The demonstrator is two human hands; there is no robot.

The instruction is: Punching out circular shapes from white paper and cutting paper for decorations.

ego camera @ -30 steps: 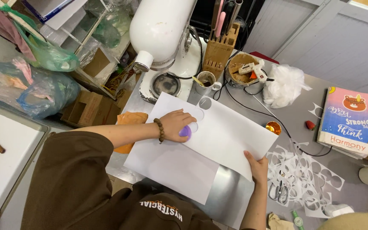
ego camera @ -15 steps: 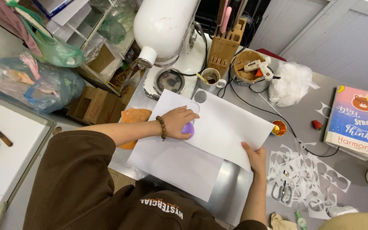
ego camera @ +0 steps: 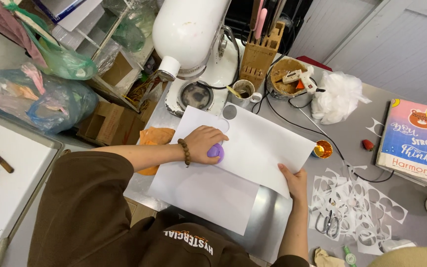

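Centrally, left hand (ego camera: 204,142) w/ bead bracelet (ego camera: 186,151) is curled over a purple round tool (ego camera: 216,151), pressing it onto the upper white paper sheet (ego camera: 268,146); tool's underside hidden, so prob. a punch or cutter. Right hand (ego camera: 294,181) pinches that sheet's near edge, thumb on top. Second sheet (ego camera: 203,190) lies beneath, on the steel table (ego camera: 268,222). Scissors (ego camera: 326,222) rest among paper offcuts (ego camera: 359,205), right; stand mixer (ego camera: 193,44) behind.

The person wore a loose dark-brown top with wide sleeves ending near the elbows, and small light lettering, arched, ran across the cloth at 6 o'clock. A bracelet (ego camera: 186,151) of round brown beads circled the wrist of the left hand (ego camera: 204,142). The right hand (ego camera: 295,181) was bare.
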